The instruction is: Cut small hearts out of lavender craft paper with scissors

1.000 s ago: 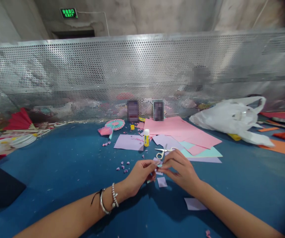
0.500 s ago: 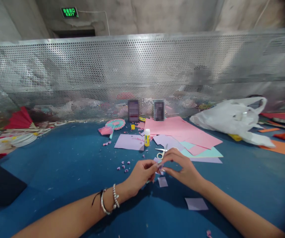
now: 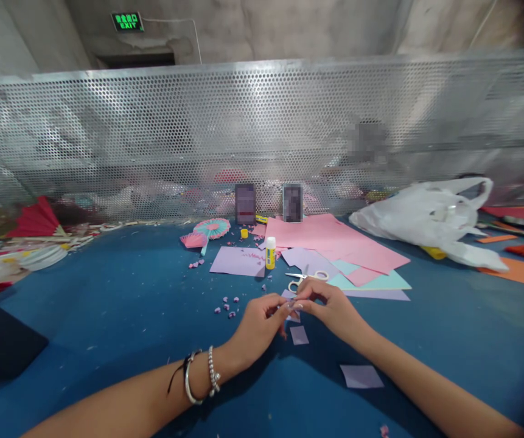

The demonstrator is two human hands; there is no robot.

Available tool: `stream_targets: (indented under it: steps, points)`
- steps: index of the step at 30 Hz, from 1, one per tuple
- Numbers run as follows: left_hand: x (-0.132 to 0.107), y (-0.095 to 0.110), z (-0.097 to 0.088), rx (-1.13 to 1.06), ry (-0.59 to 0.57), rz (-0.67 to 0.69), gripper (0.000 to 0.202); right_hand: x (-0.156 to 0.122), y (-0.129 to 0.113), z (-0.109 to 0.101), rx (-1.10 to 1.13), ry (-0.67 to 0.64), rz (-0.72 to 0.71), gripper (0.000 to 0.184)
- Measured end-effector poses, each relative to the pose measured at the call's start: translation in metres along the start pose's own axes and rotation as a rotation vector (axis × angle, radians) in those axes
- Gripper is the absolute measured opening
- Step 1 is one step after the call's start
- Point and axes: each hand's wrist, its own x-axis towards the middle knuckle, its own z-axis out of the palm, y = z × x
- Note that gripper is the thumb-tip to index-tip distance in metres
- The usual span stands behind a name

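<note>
**Paper-craft workbench in an industrial bldg**

Looks like a craft workstation, not a home. Blue tabletop (image 3: 106,292) is littered w/ craft supplies: pink paper sheets (image 3: 325,237), glue stick (image 3: 269,252), scissors (image 3: 305,278), tiny paper scraps (image 3: 227,304), and finished folded fans (image 3: 211,229). Left hand (image 3: 262,322) & right hand (image 3: 330,307) pinch a lilac paper bit (image 3: 291,302) between them. A perforated metal screen (image 3: 152,140) divides the bench from another station behind it, where more coloured paper shows through. Bare concrete walls (image 3: 289,30) and a green exit sign (image 3: 127,22) overhead give it a workshop/factory feel.
</note>
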Motion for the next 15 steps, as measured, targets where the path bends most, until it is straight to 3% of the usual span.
stream_targets:
  steps: [8, 15]
  points:
    - [-0.0047, 0.0067, 0.0008, 0.004, -0.004, 0.006, 0.039, 0.0007, -0.006, 0.0016, 0.154, -0.006, 0.187, 0.026]
    - [-0.0034, 0.008, 0.0013, -0.012, -0.023, -0.047, 0.043, -0.0018, -0.0067, 0.0033, 0.233, -0.064, 0.233, 0.028]
